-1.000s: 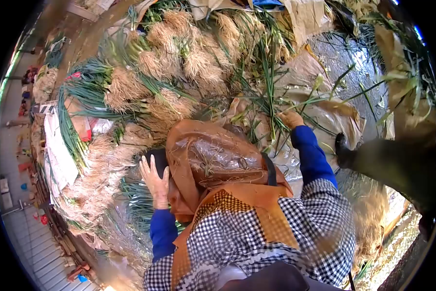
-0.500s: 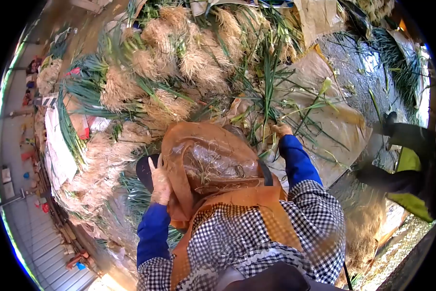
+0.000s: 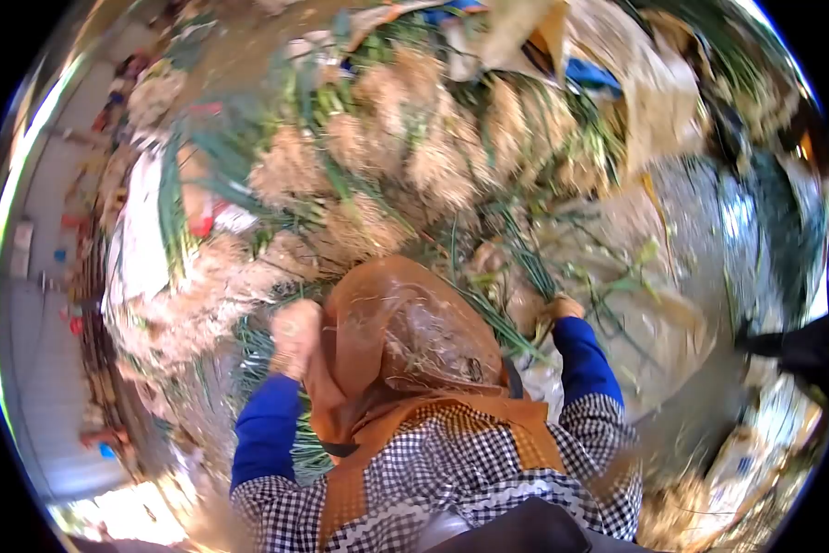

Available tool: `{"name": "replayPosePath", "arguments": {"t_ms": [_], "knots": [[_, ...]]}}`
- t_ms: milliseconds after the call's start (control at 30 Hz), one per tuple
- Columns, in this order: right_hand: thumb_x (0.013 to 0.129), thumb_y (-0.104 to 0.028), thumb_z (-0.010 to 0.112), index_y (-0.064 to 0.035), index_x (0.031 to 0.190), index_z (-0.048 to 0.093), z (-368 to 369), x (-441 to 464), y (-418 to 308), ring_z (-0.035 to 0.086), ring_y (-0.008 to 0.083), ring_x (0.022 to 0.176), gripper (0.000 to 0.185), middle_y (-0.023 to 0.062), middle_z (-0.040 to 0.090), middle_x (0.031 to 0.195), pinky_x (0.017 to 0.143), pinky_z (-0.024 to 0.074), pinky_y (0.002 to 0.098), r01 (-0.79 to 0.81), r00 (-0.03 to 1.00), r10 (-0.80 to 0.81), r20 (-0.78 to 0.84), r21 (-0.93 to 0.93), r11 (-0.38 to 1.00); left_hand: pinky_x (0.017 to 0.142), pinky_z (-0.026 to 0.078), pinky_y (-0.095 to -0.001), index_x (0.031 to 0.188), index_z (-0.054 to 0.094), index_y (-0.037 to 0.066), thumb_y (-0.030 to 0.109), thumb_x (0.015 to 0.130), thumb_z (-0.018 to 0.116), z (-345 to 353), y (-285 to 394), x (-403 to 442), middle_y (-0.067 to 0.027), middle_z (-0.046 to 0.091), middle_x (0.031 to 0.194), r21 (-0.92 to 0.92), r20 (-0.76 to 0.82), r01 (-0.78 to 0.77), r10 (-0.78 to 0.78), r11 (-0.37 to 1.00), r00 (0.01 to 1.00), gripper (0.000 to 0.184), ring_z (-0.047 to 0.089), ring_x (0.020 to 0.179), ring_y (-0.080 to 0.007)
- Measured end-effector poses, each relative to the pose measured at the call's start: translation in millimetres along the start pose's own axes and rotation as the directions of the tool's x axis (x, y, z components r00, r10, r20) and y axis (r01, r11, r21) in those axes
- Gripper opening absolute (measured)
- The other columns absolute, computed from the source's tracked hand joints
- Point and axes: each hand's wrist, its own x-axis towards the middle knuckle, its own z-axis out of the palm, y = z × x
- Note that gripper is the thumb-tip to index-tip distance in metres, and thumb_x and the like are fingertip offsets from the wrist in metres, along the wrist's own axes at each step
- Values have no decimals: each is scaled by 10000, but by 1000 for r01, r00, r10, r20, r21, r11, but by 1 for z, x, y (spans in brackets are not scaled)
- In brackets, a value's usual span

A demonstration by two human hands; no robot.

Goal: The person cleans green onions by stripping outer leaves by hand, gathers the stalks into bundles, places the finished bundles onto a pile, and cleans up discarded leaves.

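Note:
My right hand [image 3: 563, 307] is closed around green onion leaves [image 3: 529, 262], low over the plastic sheet to the right of my apron. The leaves run up and away from the fingers. My left hand [image 3: 296, 334] is beside the left edge of the brown apron [image 3: 405, 318], its fingers curled and blurred. Whether anything is inside that fist is hidden. Below it, more green leaves [image 3: 311, 447] show beside my lap. In front of me lie heaped bundles of green onions [image 3: 442, 170], their pale roots turned toward me.
A tan plastic sheet [image 3: 658, 336] with loose leaves spreads to the right. Another root pile [image 3: 188, 304] lies at left near a white sack [image 3: 140, 221]. A dark limb of another person [image 3: 787, 341] enters at the right edge. Wet floor [image 3: 691, 203] shows beyond the sheet.
The view has shifted, so the heap sits lower and farther right. My left hand's extended fingers have curled. My right hand is now on leaves. The other person's dark shape has moved toward the edge.

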Motion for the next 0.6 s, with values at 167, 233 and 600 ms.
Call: {"name": "replayPosePath", "arguments": {"t_ms": [167, 233, 600], "knots": [[814, -366, 548, -93, 929, 638, -93, -23, -108, 602, 310, 886, 309, 107, 642, 966, 764, 473, 373, 323, 817, -143, -559, 237, 916, 692, 468, -394, 883, 617, 48, 197, 830, 551, 5, -142, -72, -166, 616, 816, -551, -203, 480, -667, 683, 717, 172, 594, 767, -303], [842, -274, 540, -71, 946, 631, -147, -51, -199, 607, 302, 811, 245, 123, 641, 906, 724, 472, 361, 657, 594, -403, -696, 131, 742, 716, 473, -389, 901, 620, 49, 225, 809, 586, 69, -168, -102, -157, 622, 834, -408, -218, 552, -664, 727, 715, 202, 597, 796, -305], [628, -654, 646, 99, 1343, 187, -130, -62, -411, 432, 362, 1177, 1136, 290, 432, 1252, 941, 376, 402, 615, 775, -538, -332, 198, 763, 780, 474, -283, 1038, 604, 49, 154, 840, 599, 14, -79, -22, -68, 623, 999, -988, -149, -79, -667, 134, 730, 224, 588, 886, -160]]}}
